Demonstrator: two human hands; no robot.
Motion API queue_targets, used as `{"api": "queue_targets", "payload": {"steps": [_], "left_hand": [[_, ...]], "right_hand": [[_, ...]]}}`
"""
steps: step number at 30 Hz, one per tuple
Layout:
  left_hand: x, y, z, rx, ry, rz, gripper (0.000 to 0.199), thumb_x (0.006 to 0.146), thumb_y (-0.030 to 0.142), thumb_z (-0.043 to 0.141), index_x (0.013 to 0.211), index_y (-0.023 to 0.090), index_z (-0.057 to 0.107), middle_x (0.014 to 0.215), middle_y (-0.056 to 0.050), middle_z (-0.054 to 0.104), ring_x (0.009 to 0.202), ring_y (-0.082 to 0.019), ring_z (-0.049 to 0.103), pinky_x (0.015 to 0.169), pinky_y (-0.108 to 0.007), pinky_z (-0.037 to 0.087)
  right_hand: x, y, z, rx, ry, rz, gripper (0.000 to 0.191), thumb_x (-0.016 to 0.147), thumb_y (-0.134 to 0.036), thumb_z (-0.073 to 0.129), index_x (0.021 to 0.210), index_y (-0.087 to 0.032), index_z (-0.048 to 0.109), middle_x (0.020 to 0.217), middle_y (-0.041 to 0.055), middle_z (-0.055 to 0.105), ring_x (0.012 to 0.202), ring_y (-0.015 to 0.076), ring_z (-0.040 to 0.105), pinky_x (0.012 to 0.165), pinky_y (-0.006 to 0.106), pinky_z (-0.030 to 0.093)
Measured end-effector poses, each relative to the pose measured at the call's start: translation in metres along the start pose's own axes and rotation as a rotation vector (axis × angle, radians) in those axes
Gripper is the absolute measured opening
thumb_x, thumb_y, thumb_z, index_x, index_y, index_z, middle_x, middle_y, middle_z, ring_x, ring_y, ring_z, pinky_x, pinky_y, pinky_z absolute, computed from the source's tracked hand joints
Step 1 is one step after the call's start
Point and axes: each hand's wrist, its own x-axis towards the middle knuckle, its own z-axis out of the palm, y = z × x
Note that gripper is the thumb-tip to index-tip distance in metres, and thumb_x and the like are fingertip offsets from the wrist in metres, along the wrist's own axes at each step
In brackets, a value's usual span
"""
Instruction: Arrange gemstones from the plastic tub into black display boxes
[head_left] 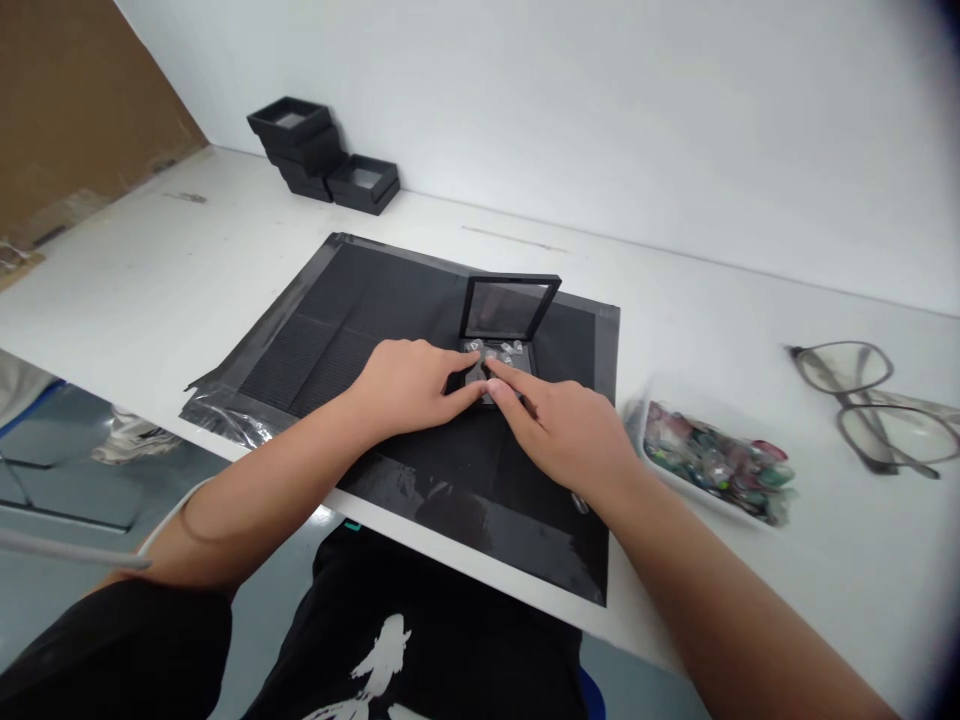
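Two bare hands meet at one small black display box (501,352), lid raised upright, standing on a black mat (375,330) on the white counter (150,270). Left hand (409,385): fingers loosely extended, tips touching the box's near edge, gripping nothing. Right hand (559,425): forefinger pressed on the clear pieces in the box base, other fingers curled. Just right of the mat, a clear tray of coloured stones (712,460). Far right, eyeglasses (870,400). Back left by the wall, stacked black boxes (322,150).
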Motion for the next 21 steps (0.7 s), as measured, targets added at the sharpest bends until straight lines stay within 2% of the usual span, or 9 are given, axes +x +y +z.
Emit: {"api": "queue_targets", "payload": {"steps": [3, 6, 9, 12, 17, 21], "left_hand": [[-0.001, 0.0, -0.004, -0.089, 0.12, -0.07, 0.049, 0.091, 0.066, 0.046, 0.122, 0.037, 0.07, 0.073, 0.004, 0.074, 0.068, -0.017, 0.068, 0.057, -0.027, 0.034], [0.0, -0.002, -0.004, -0.107, 0.21, -0.101, 0.05, 0.092, 0.065, 0.046, 0.129, 0.037, 0.065, 0.075, 0.005, 0.074, 0.071, -0.017, 0.069, 0.058, -0.027, 0.035], [0.002, -0.004, 0.0, 0.001, 0.142, -0.072, 0.053, 0.093, 0.062, 0.045, 0.135, 0.034, 0.061, 0.079, 0.002, 0.076, 0.073, -0.02, 0.07, 0.055, -0.028, 0.031], [0.003, -0.005, 0.006, 0.092, 0.089, -0.044, 0.052, 0.095, 0.06, 0.042, 0.133, 0.033, 0.063, 0.084, -0.001, 0.077, 0.074, -0.023, 0.071, 0.054, -0.028, 0.03], [0.001, -0.002, 0.006, 0.119, 0.115, -0.037, 0.048, 0.095, 0.06, 0.041, 0.125, 0.035, 0.069, 0.081, -0.002, 0.077, 0.075, -0.025, 0.071, 0.055, -0.029, 0.029], [0.0, 0.001, 0.002, 0.097, 0.137, -0.047, 0.05, 0.096, 0.062, 0.037, 0.107, 0.035, 0.077, 0.073, -0.002, 0.075, 0.07, -0.024, 0.07, 0.054, -0.029, 0.028]], "right_hand": [[-0.001, 0.001, 0.0, 0.019, 0.013, -0.003, 0.054, 0.102, -0.058, 0.025, 0.144, -0.04, 0.055, 0.071, 0.0021, 0.074, 0.066, 0.0234, 0.069, 0.057, 0.029, 0.037], [-0.002, 0.002, -0.001, 0.05, 0.009, -0.004, 0.054, 0.102, -0.056, 0.025, 0.146, -0.041, 0.052, 0.07, 0.001, 0.073, 0.061, 0.0218, 0.066, 0.055, 0.028, 0.036], [-0.001, 0.003, -0.001, 0.087, 0.007, 0.007, 0.054, 0.102, -0.057, 0.027, 0.145, -0.04, 0.054, 0.067, 0.0002, 0.072, 0.057, 0.0202, 0.064, 0.055, 0.028, 0.036], [0.0, 0.003, 0.0, 0.109, 0.007, 0.01, 0.055, 0.101, -0.058, 0.028, 0.143, -0.039, 0.056, 0.062, -0.0001, 0.069, 0.055, 0.0195, 0.062, 0.055, 0.028, 0.036], [0.002, 0.003, 0.001, 0.097, 0.016, -0.004, 0.052, 0.101, -0.058, 0.029, 0.142, -0.041, 0.057, 0.058, -0.0012, 0.066, 0.053, 0.0189, 0.059, 0.054, 0.027, 0.034], [-0.001, 0.004, 0.001, 0.066, 0.007, -0.006, 0.056, 0.101, -0.059, 0.026, 0.148, -0.04, 0.049, 0.065, -0.0003, 0.069, 0.054, 0.0189, 0.06, 0.054, 0.027, 0.033]]}}
